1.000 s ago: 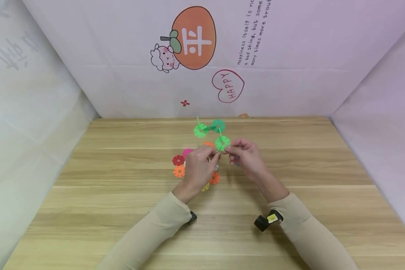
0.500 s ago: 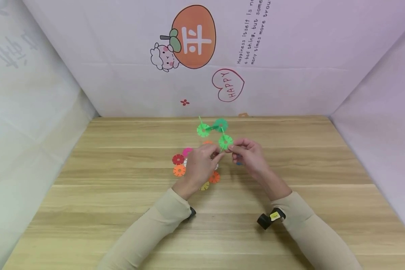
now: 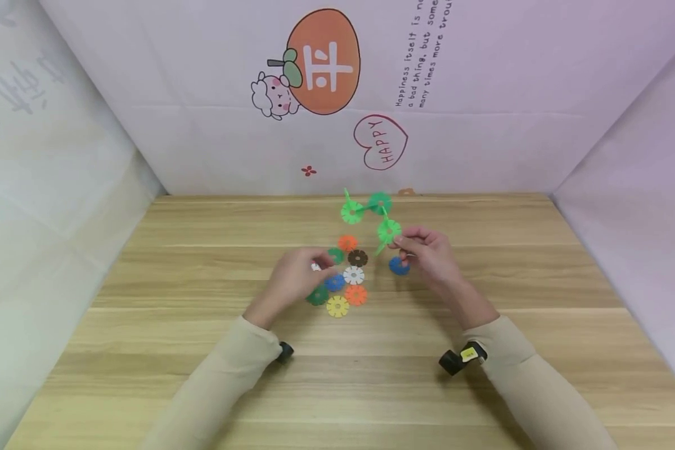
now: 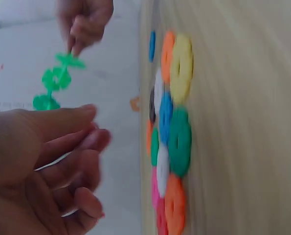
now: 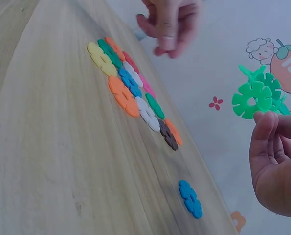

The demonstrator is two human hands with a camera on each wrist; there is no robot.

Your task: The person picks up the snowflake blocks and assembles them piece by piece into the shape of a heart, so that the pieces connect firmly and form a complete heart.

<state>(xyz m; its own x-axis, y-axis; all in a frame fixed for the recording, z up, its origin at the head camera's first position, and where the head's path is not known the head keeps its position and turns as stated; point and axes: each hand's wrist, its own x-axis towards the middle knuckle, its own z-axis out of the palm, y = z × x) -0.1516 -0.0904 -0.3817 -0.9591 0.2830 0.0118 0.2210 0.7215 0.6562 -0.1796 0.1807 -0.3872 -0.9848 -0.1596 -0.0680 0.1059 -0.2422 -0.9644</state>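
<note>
Thumb and fingers of my right hand (image 3: 430, 256) pinch the end of a chain of interlocking snowflake discs (image 3: 352, 213), bright green and darker green, held above the table. The right wrist view shows the pinched bright green disc (image 5: 253, 100) from close by. My left hand (image 3: 295, 278) hovers over the left part of a group of loose discs, its fingers loosely bent and nothing between them in the left wrist view. Below are a yellow disc (image 3: 337, 307), a white disc (image 3: 354, 275) and a brown disc (image 3: 357, 258). The left hand covers some discs in the head view.
A single blue disc (image 3: 398, 266) lies apart, below my right hand. Orange, red, pink and green discs lie in the group, among them an orange disc (image 3: 356, 295). The wooden table (image 3: 163, 350) ends at a printed white backdrop (image 3: 484, 144), with side walls left and right.
My left hand has let go of the chain and moved left and down, uncovering several loose discs. My right hand has shifted slightly right and up with the chain.
</note>
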